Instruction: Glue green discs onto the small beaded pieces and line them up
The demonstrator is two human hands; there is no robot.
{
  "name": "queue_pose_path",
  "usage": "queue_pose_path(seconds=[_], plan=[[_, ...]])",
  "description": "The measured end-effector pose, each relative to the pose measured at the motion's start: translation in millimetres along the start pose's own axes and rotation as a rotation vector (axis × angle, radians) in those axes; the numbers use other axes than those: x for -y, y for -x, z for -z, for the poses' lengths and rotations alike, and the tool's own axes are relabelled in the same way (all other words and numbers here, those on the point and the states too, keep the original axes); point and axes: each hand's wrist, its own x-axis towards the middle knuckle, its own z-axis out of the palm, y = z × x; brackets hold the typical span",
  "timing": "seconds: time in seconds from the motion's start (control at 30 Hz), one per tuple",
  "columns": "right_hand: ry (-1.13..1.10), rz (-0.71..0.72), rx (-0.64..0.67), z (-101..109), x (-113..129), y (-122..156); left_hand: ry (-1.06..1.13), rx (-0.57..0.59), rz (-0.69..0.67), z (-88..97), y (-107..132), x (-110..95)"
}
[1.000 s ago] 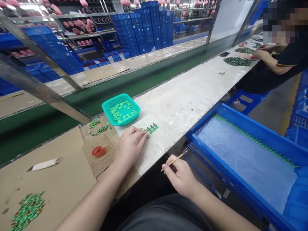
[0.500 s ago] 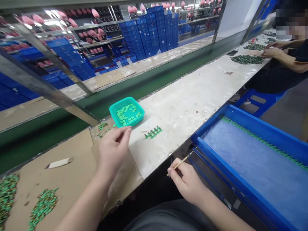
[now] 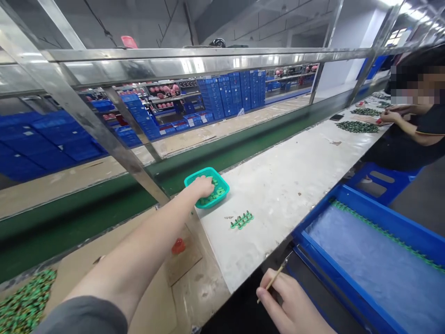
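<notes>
My left hand (image 3: 202, 186) reaches into a small teal basket (image 3: 222, 191) of green discs at the far edge of the white bench, fingers curled down among the discs; what they hold is hidden. A short row of small green parts (image 3: 241, 220) lies on the bench to the right of the basket. My right hand (image 3: 291, 306) rests low by the bench's near edge, pinching a thin wooden stick (image 3: 274, 278) that points up and right.
A blue tray (image 3: 368, 260) with a row of green parts along its far wall sits at the right. Brown cardboard (image 3: 104, 269) carries a red cap (image 3: 178, 246) and a pile of green parts (image 3: 24, 304). Another person (image 3: 413, 130) works farther along. A green conveyor (image 3: 114, 204) runs behind.
My left hand left the row of green parts, drew back, then stretched forward into the teal basket. The camera tilted upward. My right hand kept the stick.
</notes>
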Motion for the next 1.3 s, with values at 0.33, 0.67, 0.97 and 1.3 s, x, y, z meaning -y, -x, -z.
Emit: queue_pose_path(seconds=[0.33,0.67,0.97,1.3], plan=[[0.052,0.039,0.007,-14,-1,-23,0.065,-0.087,0.201,19.5,-11,56],[0.082,-0.027,-0.002,-1,-20,-11,0.114,-0.207,0.096,36.3,13,67],[0.075,-0.026,0.016,-2,-10,-13,0.155,-0.098,0.07,31.1,8,47],[0.03,-0.12,0.044,2,-6,-10,0.091,-0.027,-0.202,-40.6,118,-21]])
